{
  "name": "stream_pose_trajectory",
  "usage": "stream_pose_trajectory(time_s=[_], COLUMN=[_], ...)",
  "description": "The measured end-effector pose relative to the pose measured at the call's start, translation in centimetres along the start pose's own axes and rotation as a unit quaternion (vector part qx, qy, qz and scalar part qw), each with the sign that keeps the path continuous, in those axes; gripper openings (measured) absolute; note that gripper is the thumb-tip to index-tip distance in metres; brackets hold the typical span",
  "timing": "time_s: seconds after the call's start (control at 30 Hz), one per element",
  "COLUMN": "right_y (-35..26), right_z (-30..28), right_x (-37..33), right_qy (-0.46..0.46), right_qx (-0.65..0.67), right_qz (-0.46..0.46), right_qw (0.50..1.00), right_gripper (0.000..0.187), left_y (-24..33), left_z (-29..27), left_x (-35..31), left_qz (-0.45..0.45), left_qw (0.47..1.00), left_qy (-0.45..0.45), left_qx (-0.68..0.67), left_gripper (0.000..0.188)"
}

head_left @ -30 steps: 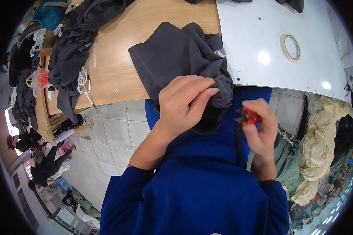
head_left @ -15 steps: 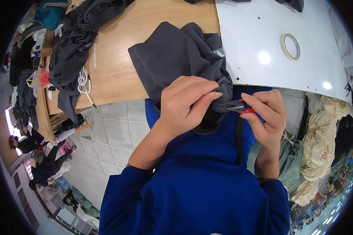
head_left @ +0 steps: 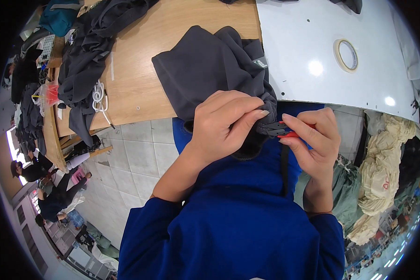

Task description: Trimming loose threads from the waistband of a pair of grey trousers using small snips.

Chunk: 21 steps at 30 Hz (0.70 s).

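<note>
A dark grey garment [head_left: 196,70] lies over the front edge of the wooden table, its near part hanging toward my lap. My left hand [head_left: 226,122] pinches a gathered edge of this cloth between thumb and fingers. In my right hand [head_left: 315,137] are small thread snips [head_left: 274,129] with red handles and dark blades. The blades point left and lie against the cloth edge, just right of my left fingertips. A small pale label [head_left: 260,62] shows on the garment's right side. Whether a thread sits between the blades is too small to tell.
The wooden table [head_left: 140,60] adjoins a white tabletop [head_left: 303,42] bearing a roll of tape [head_left: 346,55]. More dark cloth [head_left: 86,56] and a coiled white cord [head_left: 99,98] lie at left. Cream cloth bundles [head_left: 382,168] are at right. Other people [head_left: 53,200] are far left.
The snips have shifted slightly left, farther onto the cloth edge, and their blades look closer together. My left hand keeps its pinch almost unmoved.
</note>
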State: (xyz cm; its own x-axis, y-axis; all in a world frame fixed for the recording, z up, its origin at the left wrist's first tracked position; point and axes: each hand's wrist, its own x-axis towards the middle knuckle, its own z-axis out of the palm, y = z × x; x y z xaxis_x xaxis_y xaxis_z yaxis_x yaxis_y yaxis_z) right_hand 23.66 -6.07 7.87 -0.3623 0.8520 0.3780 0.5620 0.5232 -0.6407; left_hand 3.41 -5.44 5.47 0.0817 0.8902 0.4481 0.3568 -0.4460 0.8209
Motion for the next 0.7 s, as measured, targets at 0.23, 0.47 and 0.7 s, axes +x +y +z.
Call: stream_pose_trajectory(time_s=[0.23, 0.47, 0.7], right_y=[-0.4, -0.1, 0.2], right_z=[0.2, 0.9, 1.0], right_x=[-0.1, -0.6, -1.3], right_qy=[0.018, 0.037, 0.036], right_qx=[-0.045, -0.044, 0.103], right_qz=[-0.018, -0.025, 0.061], right_qw=[0.999, 0.998, 0.992], right_gripper=[0.035, 0.035, 0.044], left_y=[0.1, 0.0, 0.3], left_z=[-0.1, -0.3, -0.4], left_x=[-0.2, -0.3, 0.0], left_qz=[-0.048, -0.094, -0.102], left_qw=[0.999, 0.994, 0.993], left_qy=[-0.01, -0.029, -0.029], left_qx=[-0.019, -0.052, -0.049], left_gripper=[0.01, 0.008, 0.007])
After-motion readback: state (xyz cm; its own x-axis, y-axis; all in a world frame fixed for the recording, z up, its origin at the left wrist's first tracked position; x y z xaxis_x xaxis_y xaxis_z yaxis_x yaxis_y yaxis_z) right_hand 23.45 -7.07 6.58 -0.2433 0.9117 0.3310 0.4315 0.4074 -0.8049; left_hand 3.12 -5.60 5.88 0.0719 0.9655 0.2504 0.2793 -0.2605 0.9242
